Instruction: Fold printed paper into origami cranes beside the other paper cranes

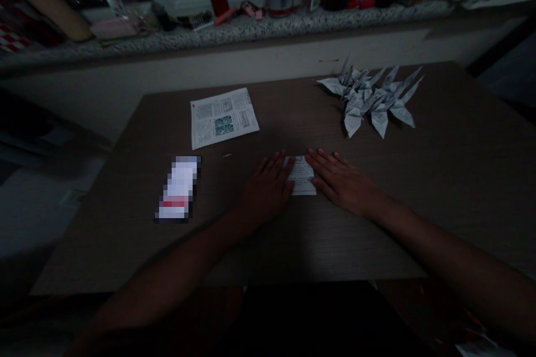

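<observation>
A small folded piece of printed paper [302,176] lies on the wooden table [439,189] in front of me. My left hand [268,188] rests flat on its left edge, fingers stretched out. My right hand [340,179] lies flat on its right edge, fingers straight and together. Both palms press down; only the paper's middle shows between them.
A flat printed sheet [223,117] lies at the table's back left. A blurred phone-sized object [179,187] sits to the left. Several folded paper cranes [372,100] are heaped at the back right. Behind the table, a stone ledge [251,30] holds bottles and clutter.
</observation>
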Action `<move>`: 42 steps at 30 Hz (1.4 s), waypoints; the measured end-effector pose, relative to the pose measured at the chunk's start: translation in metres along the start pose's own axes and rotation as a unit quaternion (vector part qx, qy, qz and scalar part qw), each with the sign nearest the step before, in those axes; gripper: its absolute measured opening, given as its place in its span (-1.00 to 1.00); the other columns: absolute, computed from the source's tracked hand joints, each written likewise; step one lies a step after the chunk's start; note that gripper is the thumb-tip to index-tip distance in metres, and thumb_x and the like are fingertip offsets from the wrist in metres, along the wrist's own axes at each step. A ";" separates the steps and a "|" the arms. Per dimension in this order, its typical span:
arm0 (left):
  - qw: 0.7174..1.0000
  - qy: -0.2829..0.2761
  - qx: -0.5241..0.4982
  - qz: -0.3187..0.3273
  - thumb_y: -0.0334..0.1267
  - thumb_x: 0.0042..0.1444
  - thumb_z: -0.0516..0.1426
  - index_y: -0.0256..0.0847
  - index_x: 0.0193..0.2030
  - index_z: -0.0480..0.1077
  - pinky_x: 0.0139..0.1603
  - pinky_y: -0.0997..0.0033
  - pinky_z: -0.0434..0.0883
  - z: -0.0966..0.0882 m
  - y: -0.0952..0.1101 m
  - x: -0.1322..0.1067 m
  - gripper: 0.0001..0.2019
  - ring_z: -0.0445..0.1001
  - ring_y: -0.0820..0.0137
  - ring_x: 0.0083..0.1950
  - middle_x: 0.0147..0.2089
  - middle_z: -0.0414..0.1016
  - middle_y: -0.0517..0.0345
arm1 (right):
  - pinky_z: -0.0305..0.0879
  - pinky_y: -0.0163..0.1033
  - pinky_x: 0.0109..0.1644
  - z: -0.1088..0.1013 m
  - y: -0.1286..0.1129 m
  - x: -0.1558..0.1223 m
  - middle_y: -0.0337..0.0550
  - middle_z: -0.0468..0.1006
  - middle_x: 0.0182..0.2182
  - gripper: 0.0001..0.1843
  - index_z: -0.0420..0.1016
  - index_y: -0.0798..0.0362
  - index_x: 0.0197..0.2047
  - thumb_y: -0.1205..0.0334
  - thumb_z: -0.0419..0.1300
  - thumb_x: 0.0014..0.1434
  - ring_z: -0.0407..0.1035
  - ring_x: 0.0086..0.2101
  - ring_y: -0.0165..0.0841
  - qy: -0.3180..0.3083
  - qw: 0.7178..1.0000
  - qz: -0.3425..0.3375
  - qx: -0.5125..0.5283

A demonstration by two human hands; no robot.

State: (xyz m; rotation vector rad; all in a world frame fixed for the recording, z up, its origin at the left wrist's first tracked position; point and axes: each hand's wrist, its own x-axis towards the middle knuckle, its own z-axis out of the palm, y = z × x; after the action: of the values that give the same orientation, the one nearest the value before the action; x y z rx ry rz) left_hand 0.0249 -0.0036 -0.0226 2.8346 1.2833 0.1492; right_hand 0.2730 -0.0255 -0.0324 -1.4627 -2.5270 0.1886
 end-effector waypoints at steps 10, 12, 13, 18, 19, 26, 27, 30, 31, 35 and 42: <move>1.000 -0.006 -0.024 0.014 -0.17 0.47 -0.05 -0.31 0.54 0.08 0.61 -0.04 -0.04 -0.004 -0.006 0.006 -0.43 -0.01 0.15 0.61 0.60 -0.02 -0.14 | -0.05 0.15 0.53 0.003 0.003 0.007 0.00 0.09 0.51 -0.31 0.04 0.13 0.56 -0.06 -0.18 0.53 -0.05 0.48 -0.12 0.018 0.999 0.037 -0.007; 0.999 -0.006 -0.030 0.022 -0.20 0.44 -0.03 -0.33 0.53 0.09 0.61 -0.04 -0.05 -0.004 -0.008 0.007 -0.42 -0.02 0.15 0.61 0.60 -0.02 -0.16 | -0.06 0.16 0.52 0.003 0.003 0.007 0.03 0.10 0.51 -0.32 0.06 0.12 0.55 -0.05 -0.17 0.53 -0.05 0.48 -0.11 0.022 0.999 0.036 0.000; 0.999 -0.006 -0.032 0.024 -0.22 0.43 -0.03 -0.34 0.53 0.10 0.61 -0.05 -0.05 -0.004 -0.008 0.008 -0.42 -0.03 0.14 0.62 0.60 -0.03 -0.17 | -0.06 0.18 0.52 0.003 0.003 0.008 0.04 0.11 0.50 -0.33 0.08 0.11 0.55 -0.05 -0.16 0.53 -0.05 0.48 -0.10 0.025 0.999 0.035 0.004; 0.999 -0.009 -0.026 0.026 -0.26 0.42 -0.04 -0.40 0.53 0.09 0.60 -0.05 -0.05 -0.004 -0.007 0.008 -0.42 -0.06 0.10 0.62 0.61 -0.06 -0.23 | 0.06 0.18 0.48 0.001 0.004 0.016 0.03 0.22 0.47 -0.37 0.16 0.06 0.52 -0.02 -0.17 0.53 0.09 0.44 -0.11 0.048 0.997 0.049 0.028; 0.999 -0.009 -0.025 0.028 -0.26 0.43 -0.04 -0.40 0.53 0.08 0.60 -0.05 -0.06 -0.003 -0.007 0.007 -0.41 -0.06 0.09 0.62 0.61 -0.07 -0.24 | 0.07 0.16 0.47 0.001 0.005 0.020 0.04 0.23 0.46 -0.38 0.17 0.08 0.51 0.00 -0.17 0.53 0.11 0.43 -0.12 0.054 0.997 0.054 0.033; 0.999 -0.002 -0.031 0.034 -0.25 0.43 -0.05 -0.37 0.55 0.04 0.60 -0.09 -0.04 0.000 -0.008 0.006 -0.41 -0.10 0.09 0.63 0.61 -0.10 -0.22 | 0.02 0.20 0.49 0.011 0.015 0.038 0.15 0.22 0.46 -0.37 0.25 0.15 0.47 0.01 0.01 0.47 0.10 0.43 -0.02 0.081 0.993 0.081 0.039; 0.999 -0.001 -0.030 0.035 -0.25 0.43 -0.05 -0.37 0.55 0.03 0.60 -0.08 -0.05 0.001 -0.008 0.006 -0.40 -0.11 0.09 0.63 0.61 -0.11 -0.23 | 0.01 0.21 0.49 0.011 0.017 0.038 0.15 0.21 0.46 -0.36 0.25 0.15 0.47 0.01 0.02 0.45 0.09 0.43 -0.01 0.077 0.993 0.081 0.041; 0.999 0.000 -0.029 0.034 -0.25 0.43 -0.06 -0.38 0.56 0.02 0.60 -0.08 -0.04 0.001 -0.008 0.005 -0.40 -0.12 0.08 0.63 0.61 -0.11 -0.24 | -0.04 0.24 0.49 0.010 0.020 0.035 0.17 0.14 0.49 -0.32 0.21 0.13 0.49 -0.02 0.06 0.43 0.03 0.45 0.01 0.056 0.995 0.070 0.053; 0.999 -0.001 -0.028 0.031 -0.25 0.44 -0.06 -0.38 0.56 0.01 0.59 -0.08 -0.04 0.001 -0.007 0.005 -0.40 -0.11 0.08 0.63 0.62 -0.12 -0.24 | -0.06 0.25 0.50 0.009 0.021 0.034 0.18 0.11 0.50 -0.29 0.19 0.13 0.50 -0.04 0.07 0.42 -0.01 0.46 0.01 0.048 0.995 0.064 0.057; 0.999 -0.013 -0.022 0.021 -0.24 0.44 -0.07 -0.38 0.56 0.01 0.60 -0.09 -0.06 -0.002 -0.005 0.005 -0.40 -0.11 0.08 0.63 0.62 -0.12 -0.24 | -0.14 0.30 0.50 0.006 0.025 0.030 0.15 -0.04 0.54 -0.18 0.05 0.04 0.56 -0.13 0.11 0.38 -0.16 0.50 0.03 0.026 0.997 0.037 0.062; 0.999 -0.009 -0.020 0.024 -0.24 0.44 -0.07 -0.37 0.55 0.04 0.60 -0.10 -0.06 -0.003 -0.005 0.005 -0.41 -0.11 0.08 0.63 0.61 -0.09 -0.24 | -0.26 0.33 0.50 0.007 0.020 0.015 0.18 -0.27 0.57 0.09 -0.10 0.05 0.60 -0.27 0.26 0.23 -0.30 0.51 0.11 0.000 0.999 0.000 0.045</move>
State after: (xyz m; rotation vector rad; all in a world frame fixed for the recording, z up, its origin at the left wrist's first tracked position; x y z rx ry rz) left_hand 0.0238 0.0037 -0.0198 2.8281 1.1955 0.1468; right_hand 0.2810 -0.0025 -0.0422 -1.4284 -2.4840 0.2976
